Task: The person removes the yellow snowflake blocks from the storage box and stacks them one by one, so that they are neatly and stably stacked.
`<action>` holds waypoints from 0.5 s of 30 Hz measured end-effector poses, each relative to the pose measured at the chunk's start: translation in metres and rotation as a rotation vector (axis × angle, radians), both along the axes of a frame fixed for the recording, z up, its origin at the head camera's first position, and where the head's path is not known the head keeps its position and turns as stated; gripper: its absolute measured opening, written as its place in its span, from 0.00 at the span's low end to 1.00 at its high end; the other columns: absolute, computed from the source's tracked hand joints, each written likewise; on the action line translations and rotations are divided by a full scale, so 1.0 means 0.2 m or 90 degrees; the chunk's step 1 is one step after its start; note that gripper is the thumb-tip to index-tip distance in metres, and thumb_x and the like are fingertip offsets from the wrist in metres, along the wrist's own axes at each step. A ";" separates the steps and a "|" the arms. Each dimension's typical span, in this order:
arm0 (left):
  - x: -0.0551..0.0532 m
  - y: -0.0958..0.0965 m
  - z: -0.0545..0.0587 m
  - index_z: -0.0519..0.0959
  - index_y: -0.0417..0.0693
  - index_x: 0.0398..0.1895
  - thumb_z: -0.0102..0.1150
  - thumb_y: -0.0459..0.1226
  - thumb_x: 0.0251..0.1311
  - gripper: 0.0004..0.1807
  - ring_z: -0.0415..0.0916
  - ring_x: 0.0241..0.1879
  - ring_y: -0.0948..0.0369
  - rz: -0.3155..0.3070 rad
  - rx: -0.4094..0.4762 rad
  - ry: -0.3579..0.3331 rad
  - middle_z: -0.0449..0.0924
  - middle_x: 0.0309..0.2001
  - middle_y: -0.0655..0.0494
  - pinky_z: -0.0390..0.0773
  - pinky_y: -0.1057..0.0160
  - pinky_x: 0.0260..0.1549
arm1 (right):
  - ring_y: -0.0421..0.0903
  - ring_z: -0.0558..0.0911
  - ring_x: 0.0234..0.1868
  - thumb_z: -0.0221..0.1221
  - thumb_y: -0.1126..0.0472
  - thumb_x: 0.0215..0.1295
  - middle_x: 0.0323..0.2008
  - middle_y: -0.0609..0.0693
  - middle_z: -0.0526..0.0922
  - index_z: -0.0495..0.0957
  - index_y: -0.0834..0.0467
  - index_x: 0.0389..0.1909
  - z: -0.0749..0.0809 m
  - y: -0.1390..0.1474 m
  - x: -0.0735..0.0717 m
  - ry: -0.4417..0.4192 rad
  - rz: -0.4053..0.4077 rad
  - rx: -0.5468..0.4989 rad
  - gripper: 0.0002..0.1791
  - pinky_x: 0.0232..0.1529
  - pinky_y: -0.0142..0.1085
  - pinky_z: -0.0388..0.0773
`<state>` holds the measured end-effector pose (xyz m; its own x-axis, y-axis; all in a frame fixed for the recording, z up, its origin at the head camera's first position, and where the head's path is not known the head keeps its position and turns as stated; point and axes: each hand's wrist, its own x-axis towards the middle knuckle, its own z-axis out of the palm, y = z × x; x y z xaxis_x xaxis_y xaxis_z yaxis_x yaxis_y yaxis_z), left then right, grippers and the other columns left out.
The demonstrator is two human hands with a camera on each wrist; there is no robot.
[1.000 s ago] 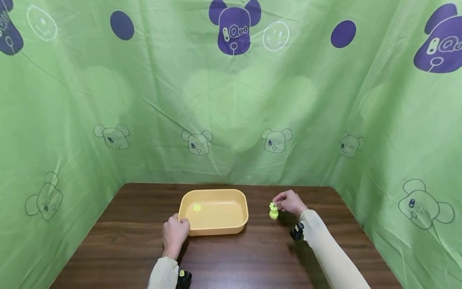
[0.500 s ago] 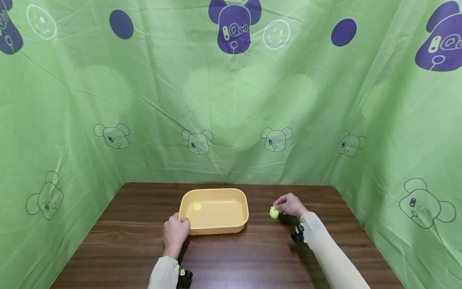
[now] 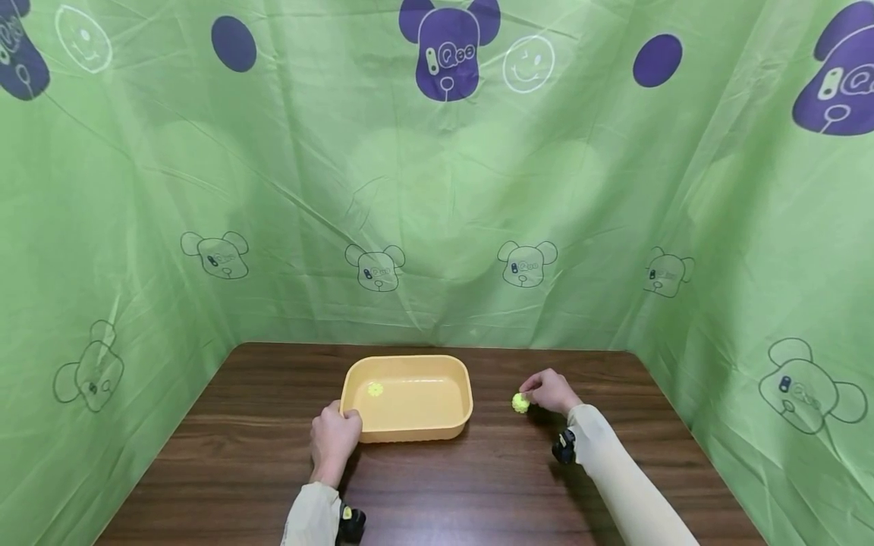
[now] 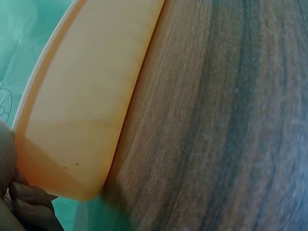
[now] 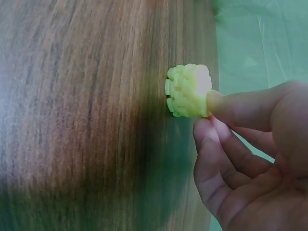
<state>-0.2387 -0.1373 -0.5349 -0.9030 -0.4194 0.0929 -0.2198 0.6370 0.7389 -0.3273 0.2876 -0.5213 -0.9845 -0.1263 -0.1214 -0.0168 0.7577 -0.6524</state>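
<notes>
The left hand [image 3: 334, 440] grips the near left corner of a yellow-orange plastic basin [image 3: 416, 436], thumb over the rim. In the left wrist view its curled fingers [image 4: 33, 207] lie against the outside of the basin wall [image 4: 82, 106]. Inside the basin is one flat yellow-green flower-shaped piece [image 3: 375, 389]. To the right of the basin, the right hand [image 3: 551, 391] pinches the edge of a small stack of yellow-green flower-shaped pieces [image 5: 187, 91] between thumb and fingers. The layers sit face to face, close over the table.
The basin rests on a dark wood-grain table [image 3: 437, 493]. Green cloth [image 3: 437, 182] printed with bear heads surrounds the table's back and sides. A black wrist camera [image 3: 564, 447] is strapped to the right sleeve, another [image 3: 351, 523] to the left.
The right hand has lowered the upper flower-shaped piece onto the one below, so two separate shapes now look like one stack. The left hand keeps its grip on the basin.
</notes>
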 end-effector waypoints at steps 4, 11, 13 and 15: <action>0.00 0.00 -0.01 0.82 0.40 0.35 0.48 0.38 0.59 0.14 0.78 0.28 0.47 0.003 -0.004 0.002 0.83 0.32 0.39 0.75 0.47 0.28 | 0.44 0.80 0.29 0.64 0.67 0.62 0.30 0.50 0.87 0.87 0.61 0.37 -0.01 0.00 0.01 -0.016 0.002 -0.018 0.05 0.29 0.34 0.75; 0.01 0.00 0.00 0.83 0.39 0.38 0.48 0.38 0.59 0.16 0.79 0.29 0.45 0.004 -0.005 0.011 0.84 0.34 0.37 0.76 0.45 0.30 | 0.45 0.81 0.28 0.62 0.68 0.61 0.29 0.51 0.86 0.87 0.62 0.36 -0.01 -0.01 0.01 -0.026 0.005 -0.029 0.06 0.28 0.33 0.75; 0.00 0.00 0.00 0.83 0.39 0.39 0.48 0.38 0.59 0.16 0.80 0.30 0.44 0.004 -0.009 0.015 0.84 0.34 0.37 0.76 0.45 0.30 | 0.44 0.80 0.27 0.62 0.68 0.61 0.29 0.51 0.86 0.87 0.63 0.37 0.00 -0.01 0.01 -0.030 0.010 -0.024 0.06 0.27 0.33 0.75; 0.00 0.00 0.00 0.83 0.39 0.39 0.49 0.38 0.59 0.16 0.80 0.30 0.44 0.003 -0.010 0.016 0.84 0.34 0.36 0.76 0.44 0.31 | 0.42 0.79 0.26 0.62 0.68 0.62 0.29 0.51 0.86 0.87 0.63 0.37 0.01 -0.01 0.00 -0.038 0.011 -0.016 0.06 0.27 0.33 0.75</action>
